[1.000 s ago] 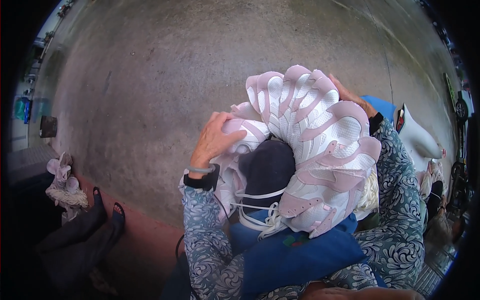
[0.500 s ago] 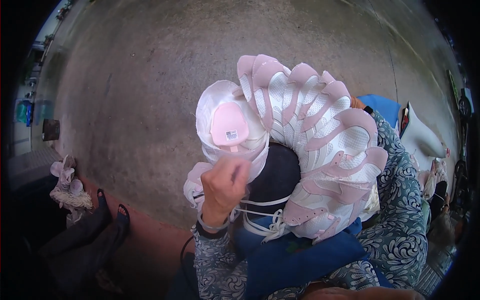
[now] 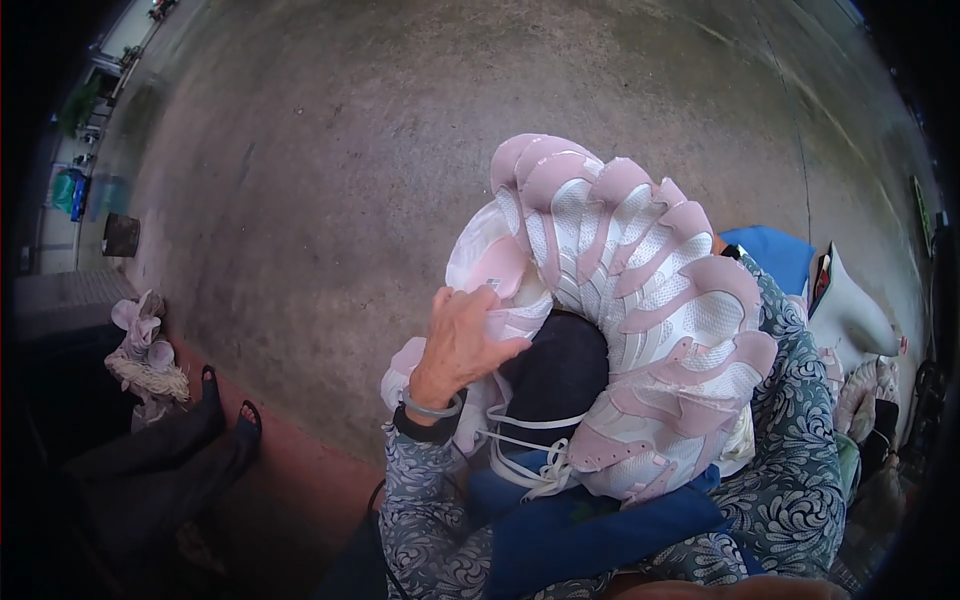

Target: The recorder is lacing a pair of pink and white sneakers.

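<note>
My left hand (image 3: 458, 345) bends its fingers over the near edge of a white shoe upper (image 3: 470, 262), its thumb spread along the side. A pink tongue-like piece (image 3: 503, 265) with a small label shows inside that upper. Several pink-and-white shoe uppers (image 3: 640, 240) fan out in an overlapping arc to the right, over my lap. At their far right edge a sliver of my right hand (image 3: 718, 244) shows beside a black wristband; its fingers are hidden behind the uppers. White laces (image 3: 545, 470) hang tied beneath, in front of a dark rounded thing (image 3: 552, 365).
A blue cloth (image 3: 600, 530) covers my lap. Feet in dark sandals (image 3: 245, 425) stand on a reddish ledge at left, near a heap of pale scraps (image 3: 150, 355). A white curved object (image 3: 850, 315) and a blue piece (image 3: 770, 258) lie at right. Concrete floor (image 3: 350, 180) stretches ahead.
The white upper has tilted and moved right toward the fan, so less of its pink piece shows. My left hand has gone from a closed fist to a wider grip with the thumb out.
</note>
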Demonstrator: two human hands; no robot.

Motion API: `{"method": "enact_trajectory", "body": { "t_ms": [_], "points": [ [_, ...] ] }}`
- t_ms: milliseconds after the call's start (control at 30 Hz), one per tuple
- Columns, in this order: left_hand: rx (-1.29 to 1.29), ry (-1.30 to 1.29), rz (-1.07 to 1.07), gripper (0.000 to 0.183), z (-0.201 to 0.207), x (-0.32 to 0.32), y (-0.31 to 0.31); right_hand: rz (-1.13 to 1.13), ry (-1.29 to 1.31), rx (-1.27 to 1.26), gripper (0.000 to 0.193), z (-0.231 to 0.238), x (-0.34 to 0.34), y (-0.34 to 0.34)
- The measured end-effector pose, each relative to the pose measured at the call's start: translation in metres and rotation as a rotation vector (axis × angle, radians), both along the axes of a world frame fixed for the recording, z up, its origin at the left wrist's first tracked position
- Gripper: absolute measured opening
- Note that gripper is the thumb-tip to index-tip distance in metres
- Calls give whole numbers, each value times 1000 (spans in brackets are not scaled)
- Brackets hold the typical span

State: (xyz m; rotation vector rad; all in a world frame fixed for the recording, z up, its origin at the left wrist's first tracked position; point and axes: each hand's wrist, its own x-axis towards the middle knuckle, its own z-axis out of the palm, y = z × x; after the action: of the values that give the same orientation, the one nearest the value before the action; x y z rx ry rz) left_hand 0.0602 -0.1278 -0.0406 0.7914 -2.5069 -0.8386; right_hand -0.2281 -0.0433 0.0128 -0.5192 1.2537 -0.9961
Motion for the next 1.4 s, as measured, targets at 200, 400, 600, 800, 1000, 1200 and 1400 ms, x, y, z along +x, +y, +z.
{"method": "enact_trajectory", "body": {
  "t_ms": [200,400,600,800,1000,1200,1400],
  "points": [
    [-64,88,-81,30,12,-17,16,49,53,-32,60,6,-7,-2],
    [-377,63,-80,16,-5,-29,21,107,102,-86,59,21,-33,19],
    [-587,7,-10,3,-48,-85,3,168,167,-136,59,36,-35,10],
    [-436,-70,-104,11,-57,-101,4,217,221,-164,59,36,-40,19],
    [-283,-5,-106,15,-43,-63,0,249,240,-137,58,25,-49,23],
    [-159,-240,-108,19,-24,-19,24,287,281,-149,58,18,-53,34],
    [-114,-296,227,23,-51,-30,34,329,317,-187,58,18,-60,30]
  ]
}}
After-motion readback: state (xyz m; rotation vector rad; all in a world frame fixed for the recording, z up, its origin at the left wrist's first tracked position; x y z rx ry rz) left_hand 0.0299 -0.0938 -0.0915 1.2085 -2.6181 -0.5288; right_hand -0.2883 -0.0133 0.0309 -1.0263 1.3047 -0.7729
